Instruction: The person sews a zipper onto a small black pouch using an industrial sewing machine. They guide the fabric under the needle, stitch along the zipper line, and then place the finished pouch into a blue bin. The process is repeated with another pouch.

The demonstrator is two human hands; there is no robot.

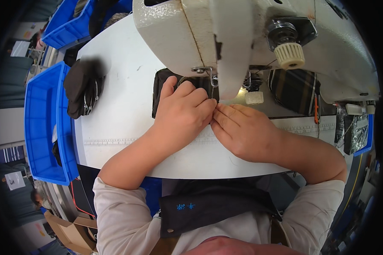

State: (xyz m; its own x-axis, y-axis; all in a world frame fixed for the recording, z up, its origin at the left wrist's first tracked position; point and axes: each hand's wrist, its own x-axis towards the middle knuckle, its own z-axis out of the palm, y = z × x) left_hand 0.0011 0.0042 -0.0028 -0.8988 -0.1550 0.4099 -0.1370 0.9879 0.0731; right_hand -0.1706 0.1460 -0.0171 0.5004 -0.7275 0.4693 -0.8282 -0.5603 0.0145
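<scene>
Workpiece: dark fabric piece (164,91) w/ zipper (181,80), flat on white table (115,123) under sewing machine (225,34). My left hand (183,114) lies over it, fingers curled, pressing the fabric down. My right hand (242,129) meets it fingertip to fingertip at the zipper edge, pinching there; exact grip hidden. Left of left hand: dark pouches (83,87) in a heap, then blue bin (42,127). Beyond right hand: plaid piece (293,89). Below left elbow: brown carton (72,233).

Bright, even overhead light, sharp centre.
Soft shadows under the hands on the white worktop (127,127); fisheye bends edges, corners black, rim slightly blurred.
</scene>
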